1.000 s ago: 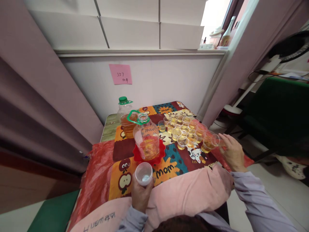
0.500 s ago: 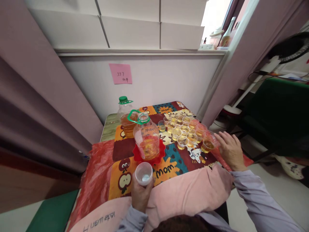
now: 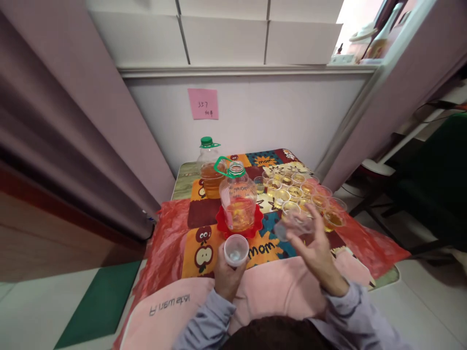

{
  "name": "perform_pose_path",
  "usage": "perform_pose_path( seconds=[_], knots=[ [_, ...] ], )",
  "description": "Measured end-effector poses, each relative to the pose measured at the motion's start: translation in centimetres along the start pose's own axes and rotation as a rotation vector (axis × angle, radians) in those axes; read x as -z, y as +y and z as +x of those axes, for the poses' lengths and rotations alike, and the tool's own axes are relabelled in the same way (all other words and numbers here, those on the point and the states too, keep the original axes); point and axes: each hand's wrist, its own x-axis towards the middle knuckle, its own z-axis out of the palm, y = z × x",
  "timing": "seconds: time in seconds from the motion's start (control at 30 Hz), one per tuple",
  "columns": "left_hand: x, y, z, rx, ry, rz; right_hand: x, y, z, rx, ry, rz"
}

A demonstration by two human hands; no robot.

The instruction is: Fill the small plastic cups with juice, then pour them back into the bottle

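Observation:
My left hand (image 3: 229,278) is wrapped round a translucent plastic cup (image 3: 236,249), mouth up, in front of the big jug; whether others are nested in it I cannot tell. My right hand (image 3: 316,245), smeared by motion, pinches a clear plastic cup (image 3: 283,230), tilted over the mat's right half. Directly beyond the left hand, an uncapped clear jug (image 3: 239,206) with a green handle and some amber liquid stands on a red scalloped dish (image 3: 258,224). Many small clear cups of yellow liquid (image 3: 295,193) crowd the right side; my right hand partly hides the near ones.
A second jug (image 3: 210,177), green-capped with amber liquid, stands behind left. The patterned mat (image 3: 204,214) lies over red plastic film (image 3: 168,238). A pink cushion (image 3: 277,291) lies along the near edge. A pink note (image 3: 203,104) is on the wall.
My right hand has moved left from the right edge of the filled cups and now has a clear cup in its fingers. The left hand still holds its cup. The view has shifted left.

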Motion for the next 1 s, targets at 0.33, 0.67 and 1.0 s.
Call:
perform_pose_path(
  seconds=[0.33,0.67,1.0],
  knots=[
    [0.0,0.2,-0.4,-0.029,-0.075,-0.108,-9.9,-1.3,-2.2,0.262,-0.312,-0.276],
    [0.2,-0.3,0.3,0.006,-0.011,-0.014,-6.5,0.0,-2.1,0.214,-0.397,-0.344],
    [0.2,-0.1,0.8,0.021,0.038,0.047,9.9,10.2,1.0,-0.317,0.786,-0.488]
  ],
)
